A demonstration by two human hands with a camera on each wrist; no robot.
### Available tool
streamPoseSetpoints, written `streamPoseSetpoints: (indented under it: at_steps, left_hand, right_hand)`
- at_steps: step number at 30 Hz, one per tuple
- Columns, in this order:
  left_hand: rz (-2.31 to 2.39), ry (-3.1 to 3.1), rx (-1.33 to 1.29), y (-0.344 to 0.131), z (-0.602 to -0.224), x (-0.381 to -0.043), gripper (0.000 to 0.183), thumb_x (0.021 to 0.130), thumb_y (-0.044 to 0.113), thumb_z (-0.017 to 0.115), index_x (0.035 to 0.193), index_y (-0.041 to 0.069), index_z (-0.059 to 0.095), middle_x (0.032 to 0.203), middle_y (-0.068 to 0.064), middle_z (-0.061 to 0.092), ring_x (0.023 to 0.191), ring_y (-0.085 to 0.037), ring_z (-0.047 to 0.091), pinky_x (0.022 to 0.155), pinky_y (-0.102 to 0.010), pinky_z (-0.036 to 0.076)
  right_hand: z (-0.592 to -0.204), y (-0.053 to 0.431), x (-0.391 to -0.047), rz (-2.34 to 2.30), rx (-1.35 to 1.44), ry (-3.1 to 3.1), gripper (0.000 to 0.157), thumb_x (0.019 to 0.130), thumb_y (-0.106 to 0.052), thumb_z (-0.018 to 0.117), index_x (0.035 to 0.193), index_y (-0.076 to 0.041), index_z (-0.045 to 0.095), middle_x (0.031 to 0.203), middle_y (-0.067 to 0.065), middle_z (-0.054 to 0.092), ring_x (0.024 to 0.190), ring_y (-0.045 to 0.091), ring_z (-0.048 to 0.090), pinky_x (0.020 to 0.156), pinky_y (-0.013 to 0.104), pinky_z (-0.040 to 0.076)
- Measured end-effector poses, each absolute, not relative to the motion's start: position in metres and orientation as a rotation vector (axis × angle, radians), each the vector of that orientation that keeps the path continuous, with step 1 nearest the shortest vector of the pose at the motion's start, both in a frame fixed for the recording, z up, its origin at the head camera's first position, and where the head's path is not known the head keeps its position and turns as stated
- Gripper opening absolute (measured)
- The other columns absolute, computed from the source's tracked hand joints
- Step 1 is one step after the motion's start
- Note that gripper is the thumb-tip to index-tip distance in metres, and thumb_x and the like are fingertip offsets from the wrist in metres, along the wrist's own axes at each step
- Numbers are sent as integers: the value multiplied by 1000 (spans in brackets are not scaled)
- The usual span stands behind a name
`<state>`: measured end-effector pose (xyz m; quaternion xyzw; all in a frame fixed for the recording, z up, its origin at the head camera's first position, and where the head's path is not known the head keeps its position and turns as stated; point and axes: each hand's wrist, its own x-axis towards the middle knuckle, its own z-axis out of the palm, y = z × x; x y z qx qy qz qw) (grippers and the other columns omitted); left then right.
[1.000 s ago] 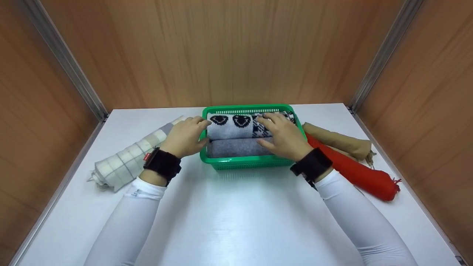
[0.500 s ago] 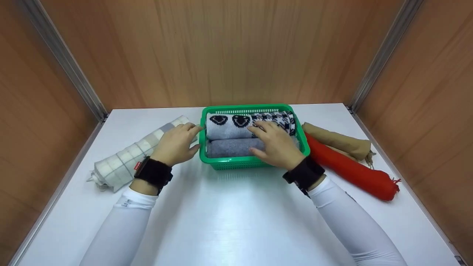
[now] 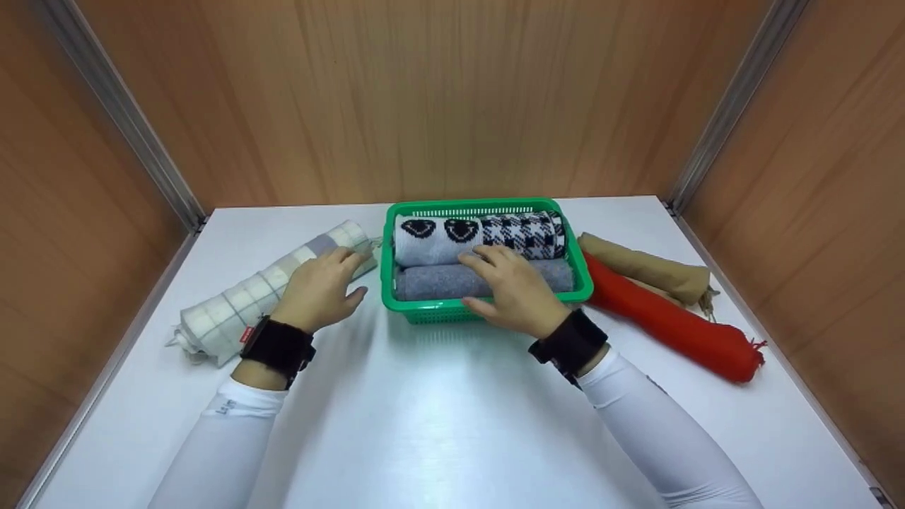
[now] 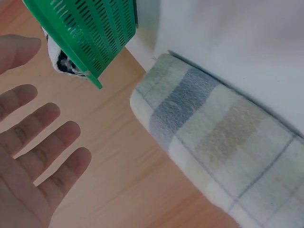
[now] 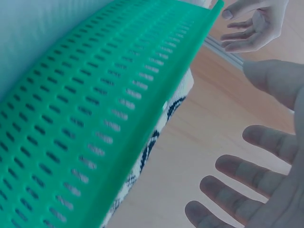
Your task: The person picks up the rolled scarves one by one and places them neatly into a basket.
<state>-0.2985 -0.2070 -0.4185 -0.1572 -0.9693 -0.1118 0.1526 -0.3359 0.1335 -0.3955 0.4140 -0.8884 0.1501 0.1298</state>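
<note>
A green plastic basket (image 3: 488,305) stands at the back middle of the table. Inside it lie a grey rolled scarf (image 3: 445,283) in front, a white roll with black heart shapes (image 3: 431,247) behind, and a black-and-white houndstooth roll (image 3: 527,233) at the back right. My left hand (image 3: 318,290) hovers left of the basket, beside a cream checked rolled scarf (image 3: 247,297); its fingers are spread and hold nothing in the left wrist view. Over the basket's front rim hangs my right hand (image 3: 516,290), fingers apart and holding nothing, as the right wrist view shows.
A red rolled scarf (image 3: 679,329) and a tan rolled scarf (image 3: 647,265) lie right of the basket. Wooden panels (image 3: 452,99) with metal corner strips enclose the white table (image 3: 438,424) at the back and both sides.
Both hands have drawn back toward the person. The left hand has moved left, away from the basket's rim, while the right has slid left and off the houndstooth roll. The basket stays put.
</note>
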Motion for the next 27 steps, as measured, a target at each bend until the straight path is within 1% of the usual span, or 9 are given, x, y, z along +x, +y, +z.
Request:
streamPoseSetpoints:
  at_steps: [5,11,18,24,27]
  left_hand:
    - [-293,-2785,-463,-214,-424,-294,53,92,20,82,138,-1,68,131,-22,72,116,-44,71,92,-59,61]
    - [-278,-2808,-440,-222,-429,-288,53,91,19,83,138,-2,68,130,-23,71,113,-44,72,93,-59,61]
    - [-279,-2849,-401,-232,-432,-283,57,91,20,85,139,-2,66,135,-24,69,116,-45,71,97,-61,59]
    - [-269,-2895,-328,-245,-436,-279,62,91,23,85,143,-2,62,143,-28,64,124,-48,67,102,-63,56]
    - [-256,-2891,-320,-251,-438,-278,63,91,23,85,143,-3,61,144,-29,63,125,-50,66,102,-64,56]
  right_hand:
    - [-401,128,-331,451,1237,-2560,64,97,-35,83,151,-8,62,149,19,64,139,38,60,115,55,53]
    - [-406,121,-327,505,1266,-2577,64,97,-34,83,152,-8,61,150,20,63,141,40,59,114,60,53]
    - [-410,117,-322,523,1288,-2591,66,97,-35,83,154,-11,59,153,20,61,143,40,58,116,61,51]
    - [-415,114,-318,505,1311,-2570,67,97,-37,83,153,-9,60,152,20,61,141,39,59,115,60,52]
    - [-418,110,-316,506,1324,-2551,67,97,-37,83,153,-8,60,152,19,61,141,38,59,114,58,53]
